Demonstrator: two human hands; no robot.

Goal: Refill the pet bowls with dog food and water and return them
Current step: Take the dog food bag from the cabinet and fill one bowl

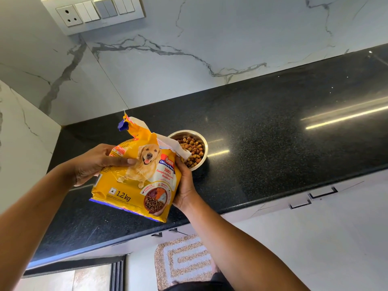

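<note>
The counter (294,114) right of the bowl (201,141) is free, but the bag (136,181) blocks the bowl's left side.

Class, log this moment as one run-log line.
left hand: grips dog food bag | right hand: supports bag | bag: torn open, over counter | steel bowl: holds kibble

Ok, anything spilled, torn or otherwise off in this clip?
No spill: the kibble sits inside the round steel bowl on the black speckled counter. Only the yellow dog food bag, held by the left hand and right hand, looks rough: its top is raggedly torn open.
</note>
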